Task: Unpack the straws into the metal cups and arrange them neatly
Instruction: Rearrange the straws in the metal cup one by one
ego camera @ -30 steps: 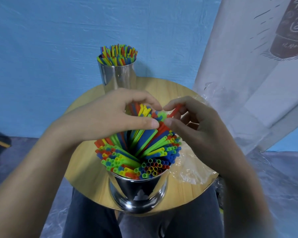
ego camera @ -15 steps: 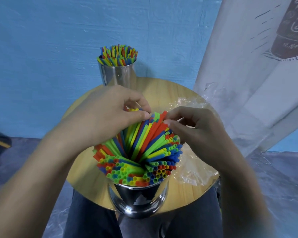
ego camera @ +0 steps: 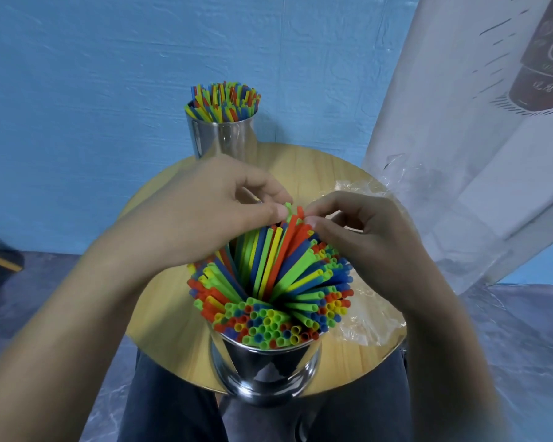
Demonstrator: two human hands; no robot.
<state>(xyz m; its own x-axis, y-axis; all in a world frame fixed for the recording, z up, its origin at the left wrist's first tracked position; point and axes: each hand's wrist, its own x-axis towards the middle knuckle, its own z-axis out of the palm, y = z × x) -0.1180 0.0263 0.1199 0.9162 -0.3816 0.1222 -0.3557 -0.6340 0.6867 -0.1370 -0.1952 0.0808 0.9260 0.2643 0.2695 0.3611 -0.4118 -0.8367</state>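
Left hand (ego camera: 205,215) and right hand (ego camera: 361,231) are now pinched on the far tips of the straws (ego camera: 278,266) in the near metal cup (ego camera: 265,368); a second ago they were higher. Fan being pressed flatter; far cup (ego camera: 222,138) already tidy on the bench (ego camera: 316,167).

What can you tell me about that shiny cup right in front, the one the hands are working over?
The near cup looks like polished metal, mirror-bright and dark with reflections, with a rounded base. It stands upright at the near edge of the round wooden table. It is packed with straws in red, blue, green and yellow, which fan outward over its rim. The left hand and right hand pinch straw tips at the far side; neither touches the cup itself.
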